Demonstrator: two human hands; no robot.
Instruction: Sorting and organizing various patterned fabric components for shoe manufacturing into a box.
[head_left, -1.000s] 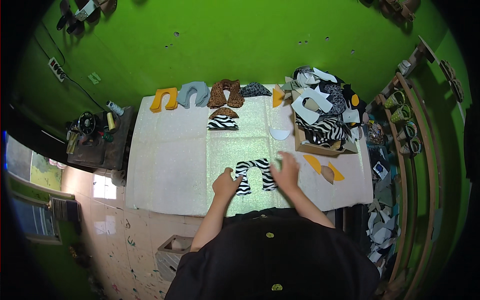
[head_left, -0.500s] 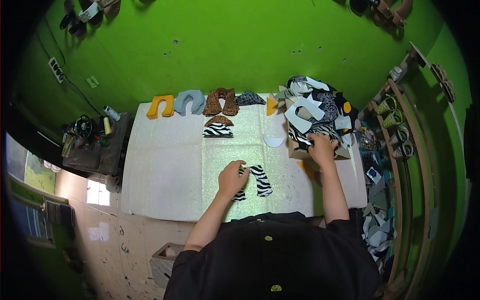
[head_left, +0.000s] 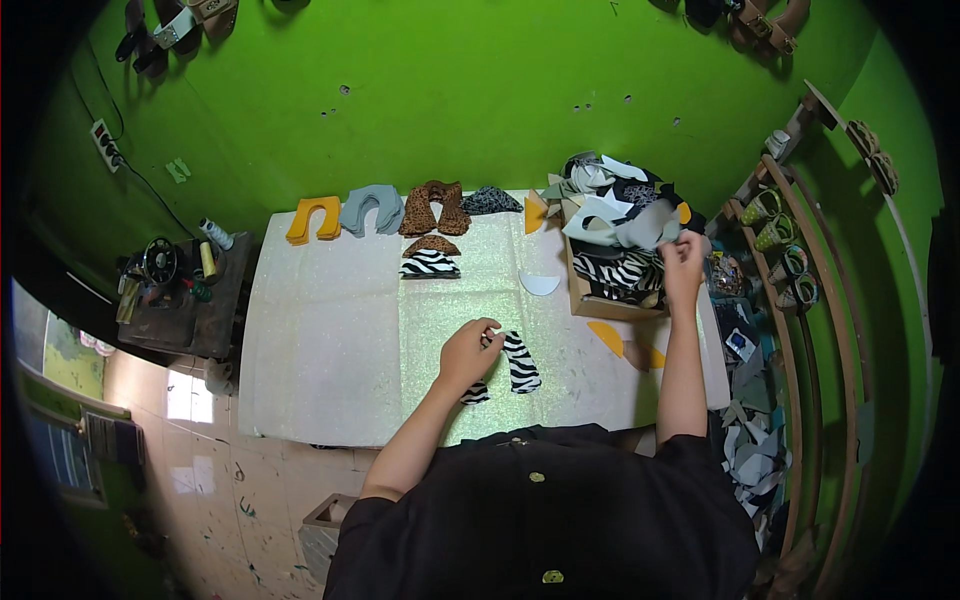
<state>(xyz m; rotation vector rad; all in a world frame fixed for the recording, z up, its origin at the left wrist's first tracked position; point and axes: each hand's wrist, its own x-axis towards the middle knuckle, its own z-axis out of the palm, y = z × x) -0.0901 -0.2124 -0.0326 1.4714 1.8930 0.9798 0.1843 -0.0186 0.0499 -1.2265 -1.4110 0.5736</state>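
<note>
My left hand (head_left: 468, 356) is closed over one leg of a black-and-white zebra-print U-shaped cutout (head_left: 522, 362) at the front middle of the table. Its fingers hide part of that piece. At the right, my right hand (head_left: 684, 268) pinches a grey cutout (head_left: 652, 228), smeared by motion, above a cardboard box (head_left: 612, 304). The box is heaped with fabric pieces, with zebra-print pieces (head_left: 622, 274) showing along its near side. A white U-shaped cutout (head_left: 592, 222) lies on the heap beside the grey one.
Along the table's far side lie yellow (head_left: 314, 222), grey (head_left: 372, 212) and leopard-print (head_left: 436, 212) U-shaped stacks. Zebra-print half-rounds (head_left: 430, 264) and a white half-round (head_left: 540, 285) lie nearer. Yellow pieces (head_left: 605, 338) sit before the box. A sewing machine (head_left: 165, 262) stands left, wooden racks (head_left: 810, 300) right.
My right hand has lifted up and right from the near side of the box, a grey cutout moving with it. More zebra print shows in the box. My left hand stays in place.
</note>
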